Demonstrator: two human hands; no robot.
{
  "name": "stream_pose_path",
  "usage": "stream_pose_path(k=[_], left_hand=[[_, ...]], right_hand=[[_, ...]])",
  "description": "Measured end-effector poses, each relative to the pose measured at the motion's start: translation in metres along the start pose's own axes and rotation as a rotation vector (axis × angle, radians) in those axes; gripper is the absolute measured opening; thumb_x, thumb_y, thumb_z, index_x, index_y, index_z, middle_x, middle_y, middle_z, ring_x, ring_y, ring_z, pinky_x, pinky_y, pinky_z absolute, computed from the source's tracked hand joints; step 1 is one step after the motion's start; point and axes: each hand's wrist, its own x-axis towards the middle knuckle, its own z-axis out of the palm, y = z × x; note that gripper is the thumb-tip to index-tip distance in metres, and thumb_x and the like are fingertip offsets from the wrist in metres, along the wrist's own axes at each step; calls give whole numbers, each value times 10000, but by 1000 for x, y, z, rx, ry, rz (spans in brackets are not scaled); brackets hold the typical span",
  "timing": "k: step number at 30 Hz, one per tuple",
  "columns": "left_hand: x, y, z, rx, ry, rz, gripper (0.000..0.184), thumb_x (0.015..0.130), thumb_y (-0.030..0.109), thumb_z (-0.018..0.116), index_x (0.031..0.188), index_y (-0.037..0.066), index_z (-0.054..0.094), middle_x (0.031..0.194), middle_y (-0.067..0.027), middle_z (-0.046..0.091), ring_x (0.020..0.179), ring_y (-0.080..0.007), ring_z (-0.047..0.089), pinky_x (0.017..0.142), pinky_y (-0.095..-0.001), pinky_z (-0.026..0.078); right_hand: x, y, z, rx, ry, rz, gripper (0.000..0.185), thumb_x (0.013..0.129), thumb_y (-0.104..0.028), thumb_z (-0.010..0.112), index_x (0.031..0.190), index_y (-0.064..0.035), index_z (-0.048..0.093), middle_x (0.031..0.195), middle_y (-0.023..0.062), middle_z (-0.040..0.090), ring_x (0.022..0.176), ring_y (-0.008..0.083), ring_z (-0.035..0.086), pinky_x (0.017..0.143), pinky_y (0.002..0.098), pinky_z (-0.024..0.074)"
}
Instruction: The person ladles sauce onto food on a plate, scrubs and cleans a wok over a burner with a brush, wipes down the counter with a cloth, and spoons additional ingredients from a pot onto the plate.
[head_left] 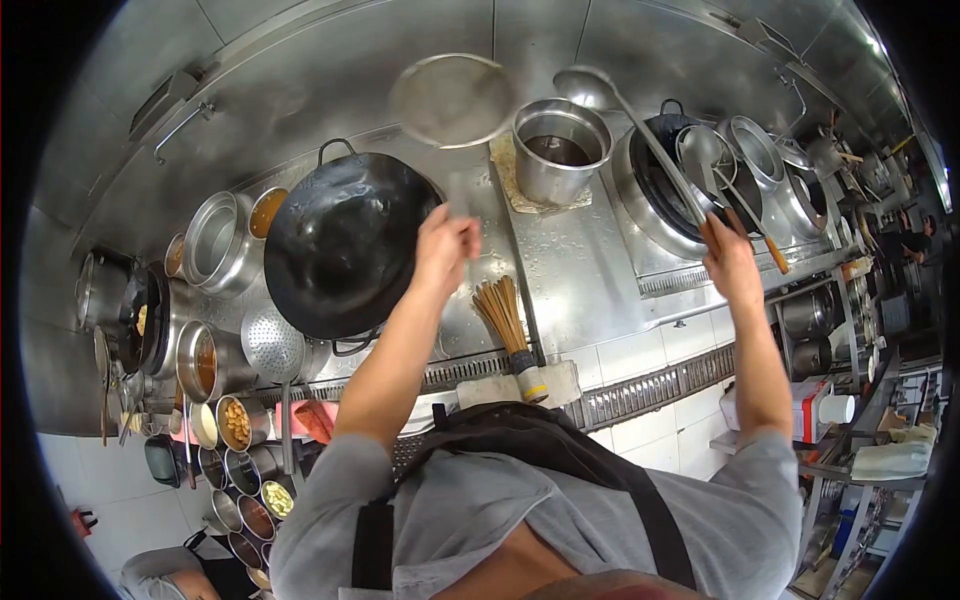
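My left hand (447,250) is closed at the blurred lower end of a handle, which runs up to a round flat mesh strainer (452,100). The strainer is held in the air near the steel back wall. A black wok (345,245) sits just left of that hand. My right hand (733,268) grips the wooden end of a long-handled ladle (588,88). Its bowl hangs above the rim of a steel pot (563,180) with dark liquid inside. A bamboo wok brush (508,320) lies by the counter's front edge, between my arms.
Another wok and ring (655,170) stand on the right, with a second ladle (700,148) and steel bowls. A perforated skimmer (272,345) lies at the left, beside several containers of food and sauce (237,422). A person's grey sleeve (160,572) shows at lower left.
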Motion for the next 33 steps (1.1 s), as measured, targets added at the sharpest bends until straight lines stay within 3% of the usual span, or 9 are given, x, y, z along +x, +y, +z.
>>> stream_pose_path(k=[3,6,11,15,17,19,21,27,33], left_hand=[[-41,17,-43,107,99,107,216,858,7,499,1073,-10,510,706,-69,550,482,-140,507,385,-280,394],[-79,24,-84,117,184,180,251,871,19,490,1119,-12,503,706,-61,537,483,-118,504,381,-242,387],[-138,17,-135,74,315,253,307,900,17,477,1205,-20,472,728,-65,542,479,-119,502,380,-233,399],[-176,8,-161,12,384,274,285,913,17,467,1196,-12,467,732,-65,541,475,-121,502,381,-238,415],[-191,5,-167,-9,414,284,273,918,17,461,1190,-6,460,729,-64,540,480,-124,506,383,-241,418],[-201,0,-176,-16,437,264,275,917,14,459,1192,-3,452,730,-66,540,483,-128,509,388,-244,423],[-208,-3,-182,-21,452,265,277,917,13,458,1193,-10,448,730,-66,541,484,-128,508,392,-245,423],[-219,2,-194,-8,445,261,275,915,10,456,1187,-27,450,715,-66,541,483,-127,504,388,-243,416],[-221,7,-209,-29,419,253,299,907,11,457,1204,-21,456,718,-59,545,488,-122,506,388,-244,411]], right_hand=[[48,-4,2,-49,-274,103,565,689,36,614,1248,-18,549,1180,250,573,1091,402,551,926,421,443],[91,-13,12,-145,-273,-77,397,747,-38,593,1142,-62,627,1029,238,635,954,393,614,836,437,484],[147,-20,31,-103,-357,12,306,719,-66,633,1019,-46,692,928,227,660,880,378,636,788,413,502],[177,-33,33,-404,-438,-138,189,748,-141,634,890,-43,711,882,203,671,848,359,656,785,423,518],[187,-33,44,-799,-469,-288,175,802,-125,580,872,-35,713,923,168,691,866,340,674,765,420,547],[185,-38,50,-811,-409,-366,196,826,-116,540,878,-31,709,945,167,693,851,333,683,747,414,558],[183,-51,51,-745,-402,-214,211,850,-223,597,877,-45,705,927,182,683,895,338,668,793,429,536],[169,-77,5,-557,-343,103,245,784,-241,686,929,-44,706,991,198,676,966,359,646,848,440,516],[143,-52,-26,-427,-311,291,266,678,-199,724,917,-82,743,854,186,694,868,314,678,783,386,515]])
